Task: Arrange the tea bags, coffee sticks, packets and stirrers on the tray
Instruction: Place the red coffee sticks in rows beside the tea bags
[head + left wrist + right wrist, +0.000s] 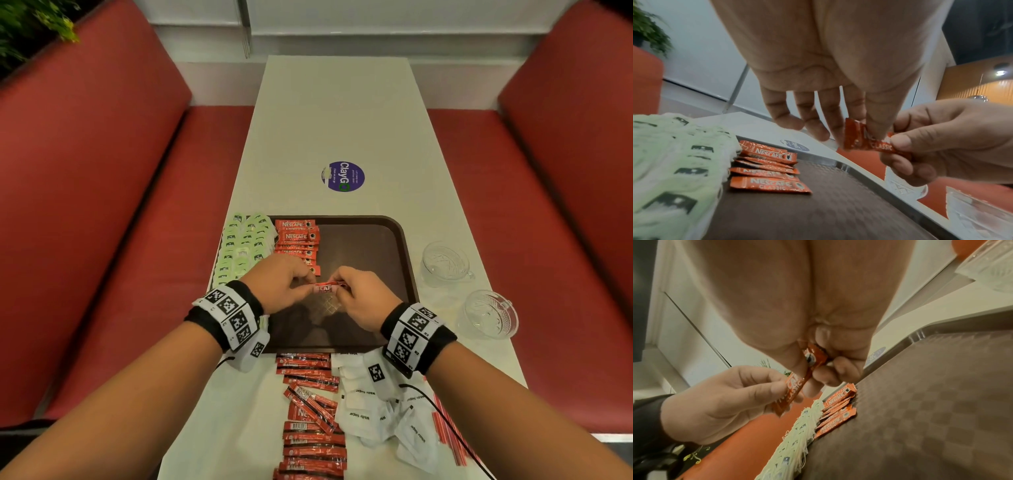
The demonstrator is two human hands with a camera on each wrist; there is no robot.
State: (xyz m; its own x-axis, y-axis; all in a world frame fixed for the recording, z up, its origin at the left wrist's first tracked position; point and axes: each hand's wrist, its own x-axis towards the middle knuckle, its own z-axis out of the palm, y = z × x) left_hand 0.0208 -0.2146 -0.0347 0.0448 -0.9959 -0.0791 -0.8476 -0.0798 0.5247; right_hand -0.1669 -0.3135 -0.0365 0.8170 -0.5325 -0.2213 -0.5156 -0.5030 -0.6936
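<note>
Both hands hold one red Nescafe coffee stick (325, 287) level above the brown tray (404, 246). My left hand (284, 281) pinches its left end between thumb and forefinger, and my right hand (359, 291) pinches the right end. In the left wrist view the stick (871, 142) sits between the two hands. A row of several coffee sticks (297, 243) lies along the tray's left side, next to pale green tea bags (239, 250). The right wrist view shows the held stick (795, 389) above the laid row (836, 415).
Near the table's front edge lie more red coffee sticks (311, 414), white sugar packets (380, 407) and red striped stirrers (448, 442). Two clear glass cups (445, 263) (489, 318) stand right of the tray. Red bench seats flank the white table (335, 120).
</note>
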